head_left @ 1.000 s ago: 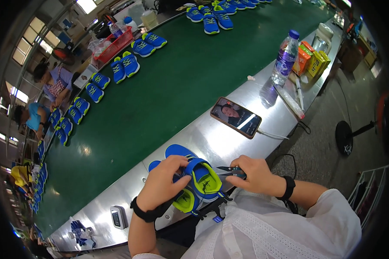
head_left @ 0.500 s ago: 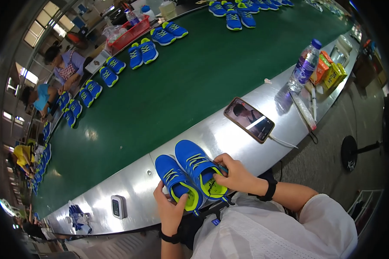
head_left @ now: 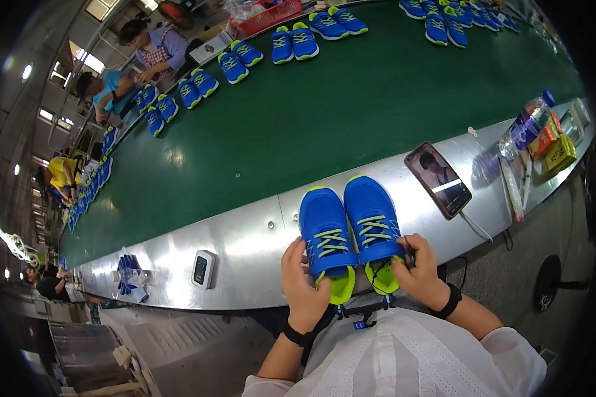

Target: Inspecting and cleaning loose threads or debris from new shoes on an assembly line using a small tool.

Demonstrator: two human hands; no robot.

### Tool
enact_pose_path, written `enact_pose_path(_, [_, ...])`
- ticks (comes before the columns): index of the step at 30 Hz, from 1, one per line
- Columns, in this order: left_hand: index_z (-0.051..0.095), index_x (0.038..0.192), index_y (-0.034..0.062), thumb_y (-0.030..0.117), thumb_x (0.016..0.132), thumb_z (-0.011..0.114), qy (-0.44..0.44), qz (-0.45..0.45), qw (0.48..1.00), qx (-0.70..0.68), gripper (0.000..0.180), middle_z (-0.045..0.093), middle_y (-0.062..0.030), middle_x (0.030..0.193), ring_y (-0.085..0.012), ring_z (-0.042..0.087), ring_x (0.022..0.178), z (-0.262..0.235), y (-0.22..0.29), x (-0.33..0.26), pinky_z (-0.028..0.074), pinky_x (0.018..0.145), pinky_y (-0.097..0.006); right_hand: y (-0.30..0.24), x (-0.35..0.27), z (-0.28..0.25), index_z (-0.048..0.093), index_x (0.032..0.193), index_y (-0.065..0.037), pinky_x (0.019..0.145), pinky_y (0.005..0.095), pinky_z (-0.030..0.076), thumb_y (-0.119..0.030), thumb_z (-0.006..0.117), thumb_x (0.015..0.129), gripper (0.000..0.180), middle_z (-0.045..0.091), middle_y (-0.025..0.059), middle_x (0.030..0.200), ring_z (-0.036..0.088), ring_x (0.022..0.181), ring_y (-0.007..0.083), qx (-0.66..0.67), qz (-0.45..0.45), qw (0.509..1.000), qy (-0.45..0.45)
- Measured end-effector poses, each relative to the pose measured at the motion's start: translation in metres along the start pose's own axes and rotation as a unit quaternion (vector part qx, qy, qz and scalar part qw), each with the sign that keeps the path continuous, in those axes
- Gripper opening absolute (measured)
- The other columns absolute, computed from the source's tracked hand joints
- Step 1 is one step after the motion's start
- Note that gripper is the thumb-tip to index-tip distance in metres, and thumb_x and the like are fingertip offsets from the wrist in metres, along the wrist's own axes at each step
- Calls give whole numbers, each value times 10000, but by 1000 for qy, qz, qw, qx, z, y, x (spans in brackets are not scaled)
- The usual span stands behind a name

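Two blue shoes with lime-yellow laces and linings lie side by side, toes pointing away, on the steel ledge [head_left: 245, 238] in front of me. My left hand [head_left: 302, 284] grips the heel end of the left shoe [head_left: 324, 231]. My right hand [head_left: 420, 271] grips the heel end of the right shoe [head_left: 371, 218], with a thin dark tool or cord showing at its fingers. Both heels hang over the ledge's near edge.
A green conveyor belt [head_left: 324, 112] carries several pairs of blue shoes [head_left: 295, 43] along its far side, where other people [head_left: 155, 46] work. On the ledge lie a phone [head_left: 438, 178] with a cable, a small white device [head_left: 203, 268], a plastic bottle [head_left: 524, 126] and snack packets [head_left: 553, 145].
One shoe was held up between both hands a second ago. Now both shoes are laid flat, side by side, on the ledge, with a hand at each heel.
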State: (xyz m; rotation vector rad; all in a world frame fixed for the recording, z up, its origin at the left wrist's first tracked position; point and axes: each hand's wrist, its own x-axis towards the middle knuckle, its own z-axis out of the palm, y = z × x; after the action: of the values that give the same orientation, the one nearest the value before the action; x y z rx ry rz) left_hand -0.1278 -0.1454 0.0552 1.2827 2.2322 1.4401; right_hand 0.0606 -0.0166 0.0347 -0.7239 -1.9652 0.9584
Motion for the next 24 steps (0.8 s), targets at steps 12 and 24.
enact_pose_path(12, [492,1291,-3,-29,659,645,57,125,990,42,651,487,-209,1363,-278,564,1091,1,1,-8,499,785,-311,-3,-8,-1,519,1086,-4,480,339,401,-4,652,703,406,524,125,709,510,524,248,-28,-96,995,10])
enact_pose_path(24, [524,1272,-3,-60,676,641,38,102,994,11,610,498,-191,1345,-243,572,1055,5,4,-4,510,763,-292,-1,-5,-2,503,1111,6,507,346,421,-17,667,759,389,557,143,748,532,561,258,-26,-74,997,12])
